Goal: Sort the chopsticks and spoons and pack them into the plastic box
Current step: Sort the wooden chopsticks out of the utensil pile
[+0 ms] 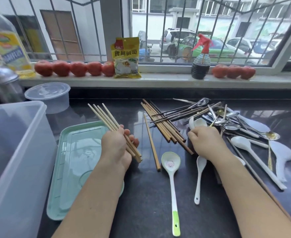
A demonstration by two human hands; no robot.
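My left hand grips several light bamboo chopsticks over the right edge of a pale green tray. My right hand lies knuckles up on the cutlery pile, fingers curled at the lower end of a light chopstick. Brown chopsticks lie fanned between my hands, with one single brown chopstick apart from them. A spoon with a green handle tip and a white spoon lie near the front. Metal spoons and white spoons are heaped at the right. The translucent plastic box stands at far left.
A round lidded plastic tub stands behind the box. On the windowsill are tomatoes, a yellow packet, a spray bottle and an oil bottle. A metal pot sits at the far left.
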